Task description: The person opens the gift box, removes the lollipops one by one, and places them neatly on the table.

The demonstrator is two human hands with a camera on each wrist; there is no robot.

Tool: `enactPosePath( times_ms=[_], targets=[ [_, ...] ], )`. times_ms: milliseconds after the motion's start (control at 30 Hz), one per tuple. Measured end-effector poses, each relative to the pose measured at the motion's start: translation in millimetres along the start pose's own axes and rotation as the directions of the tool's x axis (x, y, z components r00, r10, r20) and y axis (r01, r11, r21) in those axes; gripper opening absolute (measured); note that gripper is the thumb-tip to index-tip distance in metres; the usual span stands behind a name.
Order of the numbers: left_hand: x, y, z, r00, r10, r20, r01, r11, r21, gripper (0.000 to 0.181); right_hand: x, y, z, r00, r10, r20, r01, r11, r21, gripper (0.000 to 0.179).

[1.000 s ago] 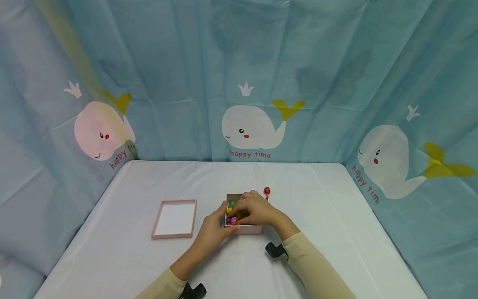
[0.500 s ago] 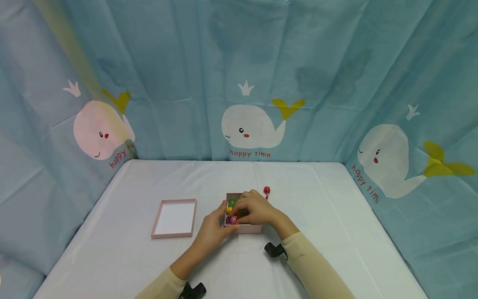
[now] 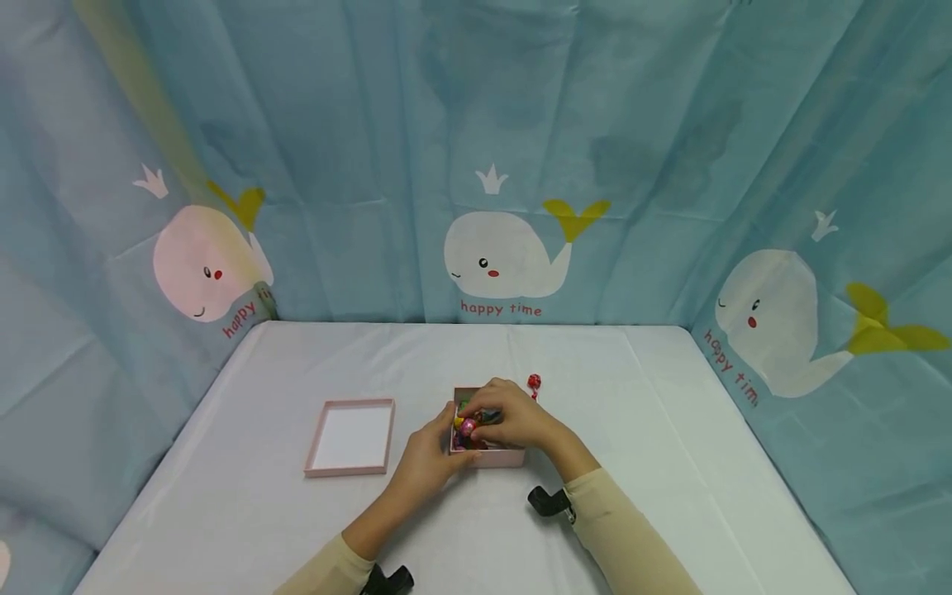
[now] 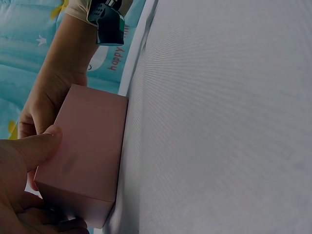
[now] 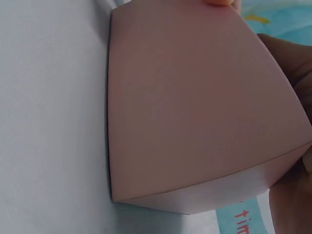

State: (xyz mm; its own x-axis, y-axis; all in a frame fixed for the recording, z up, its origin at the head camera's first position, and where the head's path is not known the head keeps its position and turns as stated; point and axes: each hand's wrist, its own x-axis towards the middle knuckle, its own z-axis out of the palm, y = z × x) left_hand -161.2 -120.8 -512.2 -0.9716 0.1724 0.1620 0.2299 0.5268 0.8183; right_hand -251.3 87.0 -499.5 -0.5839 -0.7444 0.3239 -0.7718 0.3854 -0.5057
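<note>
A small pink box (image 3: 497, 458) stands on the white table with wrapped lollipops in bright colours inside. My left hand (image 3: 427, 453) grips its near left corner, thumb on the front wall and fingers along the left side. My right hand (image 3: 513, 416) reaches over the rim into the box, its thumb and fingers curled about a pink-wrapped lollipop (image 3: 468, 427). Beside it show a yellow one (image 3: 458, 421) and a bit of green; the hand hides much of the inside. The left wrist view shows my left thumb (image 4: 41, 146) against the box wall (image 4: 87, 141).
A shallow pink box lid (image 3: 349, 473) with a white inside lies to the left of the box. Behind my right hand, a red-wrapped lollipop (image 3: 534, 381) rests on the tabletop (image 3: 632, 413). A blue whale-print curtain (image 3: 357, 165) encloses the back and sides.
The pink lollipop has shifted slightly away from me inside the box, with the right fingers moving around it. The left hand keeps its grip on the box corner.
</note>
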Motion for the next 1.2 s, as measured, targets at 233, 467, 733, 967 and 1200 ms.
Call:
enactPosePath(
  times_ms=[233,467,733,967,1200],
  targets=[
    [-0.5,-0.2,-0.4,1.000,-0.015,0.016,0.015,1.000,-0.010,0.097,-3.9,-8.2,-4.7,0.998,0.032,-0.047,-0.030,0.999,0.036,0.024],
    [-0.9,1.6,-0.4,0.999,-0.042,0.015,0.042,0.999,-0.006,0.096,-11.9,-9.8,-8.7,0.986,0.071,-0.148,-0.058,0.994,0.089,0.028],
    [0.2,3.0,0.9,0.998,-0.068,0.017,0.068,0.998,0.018,0.095,-21.3,-9.6,-13.7,0.965,0.104,-0.241,-0.086,0.993,0.084,0.029],
    [-0.2,3.2,2.1,0.996,-0.082,0.020,0.082,0.996,0.028,0.095,-26.6,-15.7,-23.4,0.938,0.210,-0.275,-0.181,0.975,0.128,0.029],
    [-0.3,4.7,1.6,0.996,-0.084,0.022,0.084,0.996,0.017,0.097,-32.7,-9.4,-33.0,0.913,0.267,-0.308,-0.228,0.961,0.156,0.024]
  ],
)
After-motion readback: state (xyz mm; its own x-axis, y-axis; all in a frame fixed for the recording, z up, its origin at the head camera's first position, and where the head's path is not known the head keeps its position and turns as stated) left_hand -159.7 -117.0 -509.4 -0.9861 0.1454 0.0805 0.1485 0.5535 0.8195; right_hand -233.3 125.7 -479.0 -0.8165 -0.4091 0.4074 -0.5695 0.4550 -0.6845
